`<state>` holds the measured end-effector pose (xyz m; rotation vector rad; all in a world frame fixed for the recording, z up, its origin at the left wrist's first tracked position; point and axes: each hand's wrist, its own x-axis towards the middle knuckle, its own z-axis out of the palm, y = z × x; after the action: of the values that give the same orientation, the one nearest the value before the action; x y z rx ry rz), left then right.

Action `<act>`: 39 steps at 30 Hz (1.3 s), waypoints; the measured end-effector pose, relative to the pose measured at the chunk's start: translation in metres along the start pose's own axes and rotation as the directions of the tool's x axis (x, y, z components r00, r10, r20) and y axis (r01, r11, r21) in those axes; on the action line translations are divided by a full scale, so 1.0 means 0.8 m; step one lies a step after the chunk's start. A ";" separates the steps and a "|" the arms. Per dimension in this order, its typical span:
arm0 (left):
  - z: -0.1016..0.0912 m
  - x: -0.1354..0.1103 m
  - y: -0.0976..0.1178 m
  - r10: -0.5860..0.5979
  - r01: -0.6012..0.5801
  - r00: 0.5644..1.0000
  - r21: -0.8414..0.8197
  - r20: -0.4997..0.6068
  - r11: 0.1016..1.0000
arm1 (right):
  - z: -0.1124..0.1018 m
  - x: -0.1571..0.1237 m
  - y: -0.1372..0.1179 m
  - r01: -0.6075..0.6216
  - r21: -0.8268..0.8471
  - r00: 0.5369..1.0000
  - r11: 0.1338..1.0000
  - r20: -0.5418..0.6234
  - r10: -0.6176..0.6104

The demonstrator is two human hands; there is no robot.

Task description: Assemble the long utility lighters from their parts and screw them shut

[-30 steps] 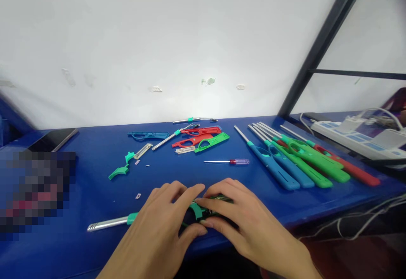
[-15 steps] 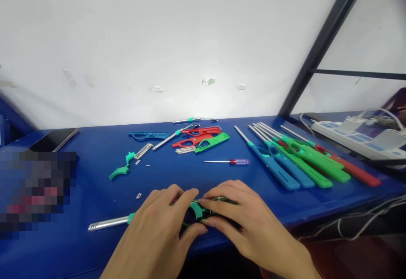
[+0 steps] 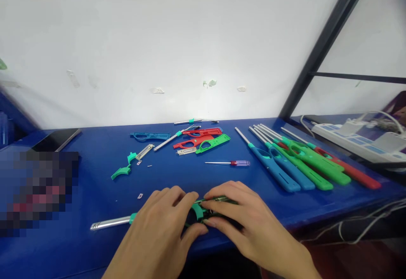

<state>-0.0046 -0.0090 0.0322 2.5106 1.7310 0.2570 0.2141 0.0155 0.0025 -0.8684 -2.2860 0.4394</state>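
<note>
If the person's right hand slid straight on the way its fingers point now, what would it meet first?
The right hand points left across the green lighter that both hands grip, so it would likely meet the left hand's fingers first; they already look almost touching.

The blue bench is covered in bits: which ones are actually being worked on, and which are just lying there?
In hand:
left hand and right hand, both on the green long-nosed lighter, its metal tube pointing left.

Lying about:
screwdriver
row of finished lighters
red and green shell halves
blue shell half
power strip
</note>
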 end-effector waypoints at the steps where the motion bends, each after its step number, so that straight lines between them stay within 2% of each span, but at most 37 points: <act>1: -0.003 0.001 0.003 -0.005 0.005 0.999 -0.001 0.052 1.000 | 0.000 0.000 0.000 -0.006 0.001 1.000 1.000 0.002 0.006; 4: -0.011 0.002 0.008 -0.014 0.011 0.987 0.016 0.162 1.000 | 0.000 0.000 -0.001 -0.019 0.001 1.000 1.000 0.002 0.019; 6: -0.010 0.001 0.007 -0.014 0.012 0.986 0.013 0.168 1.000 | 0.001 0.001 -0.001 -0.032 0.002 0.999 0.999 0.003 0.032; 9: -0.001 -0.001 0.002 -0.010 0.014 0.990 -0.030 0.138 0.999 | 0.001 0.001 -0.002 -0.049 0.006 0.999 0.999 0.013 0.049; 16: 0.017 -0.002 -0.007 -0.014 0.010 1.000 -0.132 -0.024 0.991 | 0.000 0.000 -0.001 -0.031 -0.004 0.999 1.000 0.021 0.031; 29: 0.017 -0.001 -0.006 -0.049 0.053 0.998 -0.158 0.033 0.986 | 0.000 0.001 -0.001 -0.060 -0.001 0.997 0.998 0.051 0.060; 34: 0.019 -0.002 -0.004 -0.048 0.048 0.999 -0.139 0.003 0.989 | -0.003 0.002 -0.003 -0.086 -0.005 0.993 0.996 0.075 0.087; 39: 0.012 0.005 -0.002 -0.074 0.077 0.997 -0.141 0.025 0.987 | -0.006 0.003 -0.005 -0.119 -0.038 0.987 0.992 0.109 0.123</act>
<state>-0.0028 -0.0049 0.0231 2.3360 1.7306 0.3358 0.2141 0.0151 0.0093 -1.0257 -2.3547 0.5178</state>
